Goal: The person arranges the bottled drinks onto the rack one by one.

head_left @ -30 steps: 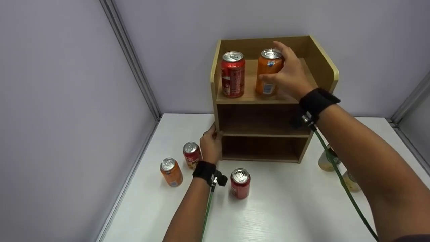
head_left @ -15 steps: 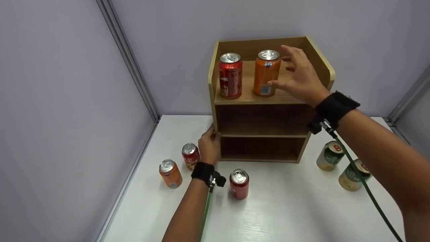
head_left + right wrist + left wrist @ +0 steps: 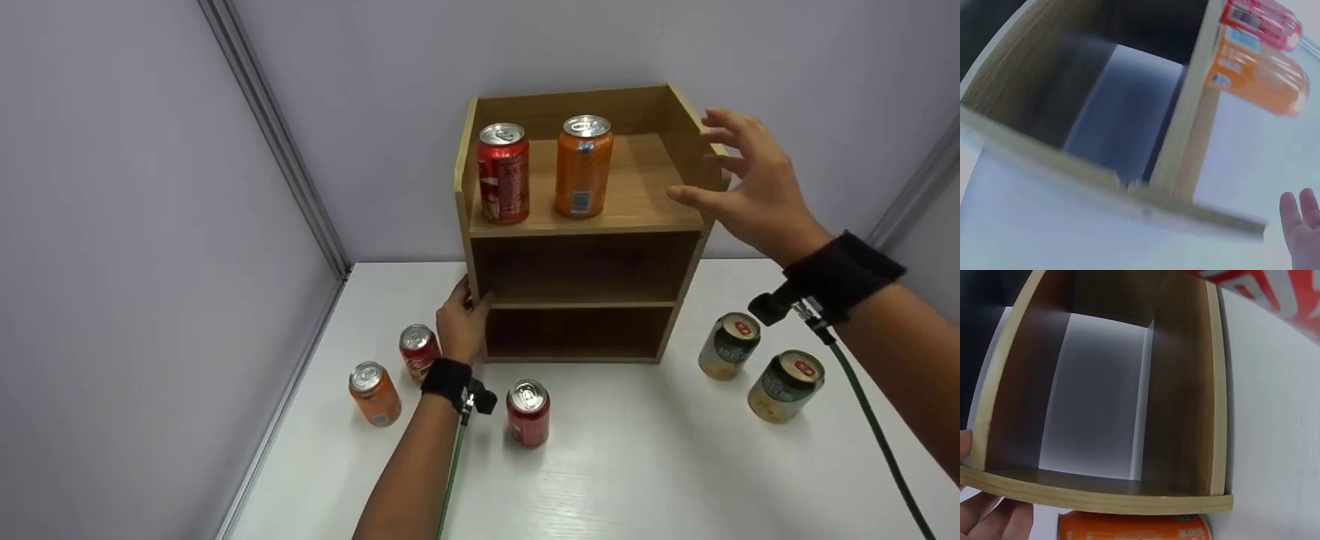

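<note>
On the top level of a small wooden shelf (image 3: 589,307) stand a red can (image 3: 504,184) at the left and an orange can (image 3: 583,172) beside it, both upright. My left hand (image 3: 461,326) grips the shelf's left side panel low down, thumb at the front edge. The left wrist view shows fingers (image 3: 999,520) outside the panel. Past the shelf's right side, my right hand (image 3: 769,191) hangs in the air with fingers spread and nothing in them. In the right wrist view its fingers (image 3: 1292,214) appear apart from the top-level orange can (image 3: 1261,76).
An orange can (image 3: 375,394) and a red can (image 3: 420,351) stand left of my left hand. Another red can (image 3: 528,414) is in front of the shelf. Two green-and-cream cans (image 3: 786,386) stand on the white table (image 3: 637,480) at the right. Green cables trail from both wrists.
My right hand has let go of the orange can on the top level and moved right, past the shelf's side. The left hand has kept its grip on the shelf.
</note>
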Action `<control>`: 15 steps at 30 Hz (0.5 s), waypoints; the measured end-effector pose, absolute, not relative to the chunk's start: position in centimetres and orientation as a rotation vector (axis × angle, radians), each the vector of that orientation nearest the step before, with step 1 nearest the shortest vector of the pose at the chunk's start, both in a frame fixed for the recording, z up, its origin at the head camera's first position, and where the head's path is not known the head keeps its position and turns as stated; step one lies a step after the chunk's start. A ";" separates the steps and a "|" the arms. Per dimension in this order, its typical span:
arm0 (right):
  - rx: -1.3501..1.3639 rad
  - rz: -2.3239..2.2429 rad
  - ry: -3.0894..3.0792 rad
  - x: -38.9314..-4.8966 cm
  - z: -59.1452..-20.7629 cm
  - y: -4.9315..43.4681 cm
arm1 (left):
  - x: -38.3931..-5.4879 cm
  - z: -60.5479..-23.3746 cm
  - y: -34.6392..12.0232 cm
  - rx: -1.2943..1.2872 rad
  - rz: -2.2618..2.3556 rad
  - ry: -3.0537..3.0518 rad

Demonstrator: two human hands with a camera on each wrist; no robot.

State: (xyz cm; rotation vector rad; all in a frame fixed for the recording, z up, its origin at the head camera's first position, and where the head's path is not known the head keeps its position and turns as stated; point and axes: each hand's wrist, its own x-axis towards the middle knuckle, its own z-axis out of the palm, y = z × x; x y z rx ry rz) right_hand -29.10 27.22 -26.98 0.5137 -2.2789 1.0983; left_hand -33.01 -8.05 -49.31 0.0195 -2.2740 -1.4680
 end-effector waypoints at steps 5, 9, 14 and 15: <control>0.482 1.137 -2.215 -27.7 -27.5 29.4 | -32.8 -49.3 -8.7 0.016 -1.434 -2.264; 0.435 1.147 -2.210 -26.9 -27.9 31.0 | -32.9 -49.3 -8.7 0.010 -1.422 -2.257; 0.371 1.115 -2.208 -25.6 -28.6 32.8 | -32.9 -49.2 -8.5 -0.003 -1.429 -2.271; 0.352 1.105 -2.209 -25.3 -28.8 33.2 | -32.9 -49.2 -8.4 -0.009 -1.432 -2.275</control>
